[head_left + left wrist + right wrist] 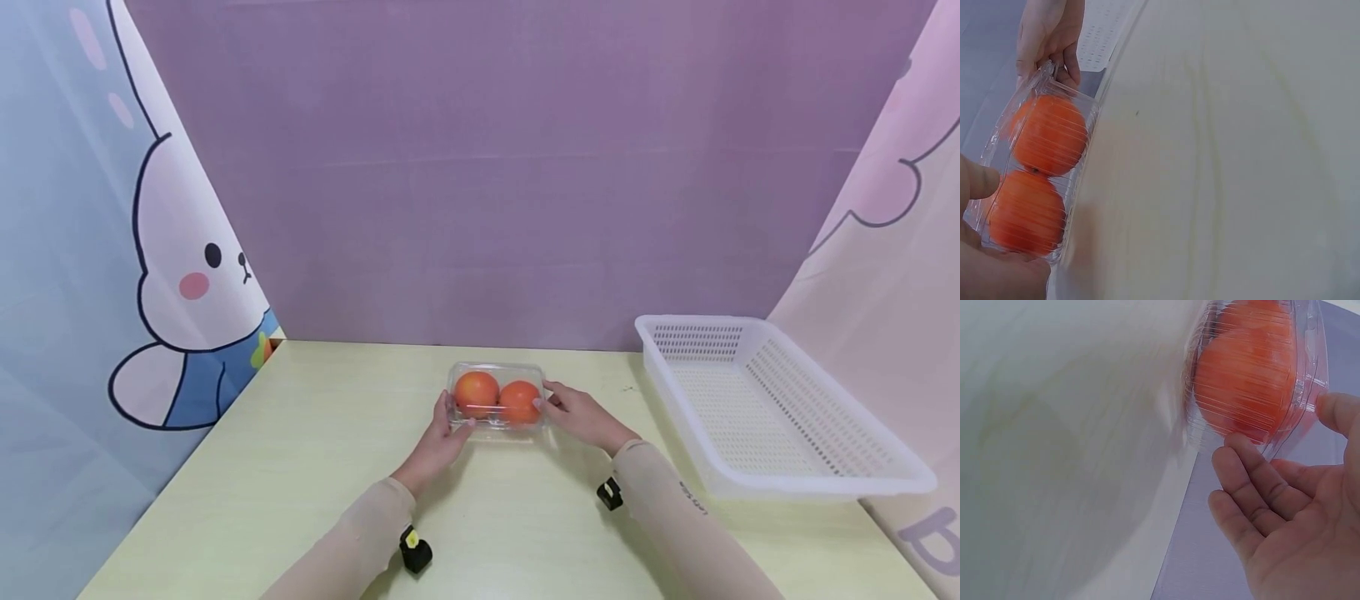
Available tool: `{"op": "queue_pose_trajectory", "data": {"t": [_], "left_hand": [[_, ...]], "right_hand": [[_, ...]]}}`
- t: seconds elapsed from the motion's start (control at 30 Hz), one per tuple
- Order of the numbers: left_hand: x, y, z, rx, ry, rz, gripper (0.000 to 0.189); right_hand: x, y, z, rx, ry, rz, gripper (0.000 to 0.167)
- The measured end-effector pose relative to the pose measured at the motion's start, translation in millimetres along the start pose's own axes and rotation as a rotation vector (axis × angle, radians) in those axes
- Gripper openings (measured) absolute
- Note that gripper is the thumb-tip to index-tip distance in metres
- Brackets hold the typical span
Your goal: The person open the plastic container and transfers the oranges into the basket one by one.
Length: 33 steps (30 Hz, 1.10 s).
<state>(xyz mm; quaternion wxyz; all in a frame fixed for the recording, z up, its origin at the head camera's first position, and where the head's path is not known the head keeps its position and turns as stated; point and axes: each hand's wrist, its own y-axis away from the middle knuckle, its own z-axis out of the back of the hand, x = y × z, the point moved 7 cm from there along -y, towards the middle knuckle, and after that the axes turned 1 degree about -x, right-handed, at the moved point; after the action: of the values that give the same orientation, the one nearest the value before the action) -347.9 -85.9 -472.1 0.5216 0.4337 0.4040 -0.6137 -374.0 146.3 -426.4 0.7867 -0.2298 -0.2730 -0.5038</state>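
A clear plastic clamshell box (495, 423) holds two round orange-red fruits (477, 390), side by side, above the middle of the table. My left hand (444, 437) grips the box's left end, with the thumb along its near side. At the right end my right hand (581, 414) holds it between thumb and fingers. In the right wrist view, the thumb (1338, 412) is at the rim and the fingertips lie against the end wall, the lower fingers spread below. The left wrist view shows both fruits (1050, 134) through the ribbed plastic.
A white perforated plastic basket (806, 485) stands at the right of the pale wooden table (315, 467). A purple cloth (487, 183) hangs behind the table. Printed curtains flank it, one with a rabbit (187, 208) at left.
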Motion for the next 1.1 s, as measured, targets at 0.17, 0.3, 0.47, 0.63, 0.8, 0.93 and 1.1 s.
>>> {"op": "queue_pose_trajectory", "data": {"t": [0.17,0.3,0.47,0.63,0.8,0.93,1.1], "left_hand": [[-0.3,-0.8,0.7,-0.004,0.005,-0.017,0.082],[0.7,-1.2,0.2,0.001,-0.004,0.002,0.081],[1.4,-1.9,0.6,0.004,-0.019,0.004,0.078],[2.2,-1.6,1.7,0.01,-0.044,-0.006,0.077],[2.3,-0.4,2.9,0.02,-0.066,0.014,0.077],[2.0,-0.6,3.5,0.022,-0.063,0.022,0.076],[0.8,0.2,4.4,0.02,-0.064,0.032,0.075]], "right_hand": [[-1.5,-0.1,-0.5,0.007,0.004,-0.024,0.065],[-1.7,-0.6,-0.5,0.005,0.009,-0.022,0.065],[-2.4,-2.1,-0.9,-0.003,0.014,-0.004,0.065],[-4.6,-3.3,-2.6,0.001,0.011,0.008,0.065],[-4.7,-2.9,-2.8,0.005,0.01,-0.003,0.065],[-3.2,-2.6,-2.4,0.009,0.011,-0.009,0.066],[-2.5,-2.5,-2.1,0.013,0.013,-0.019,0.066]]}}
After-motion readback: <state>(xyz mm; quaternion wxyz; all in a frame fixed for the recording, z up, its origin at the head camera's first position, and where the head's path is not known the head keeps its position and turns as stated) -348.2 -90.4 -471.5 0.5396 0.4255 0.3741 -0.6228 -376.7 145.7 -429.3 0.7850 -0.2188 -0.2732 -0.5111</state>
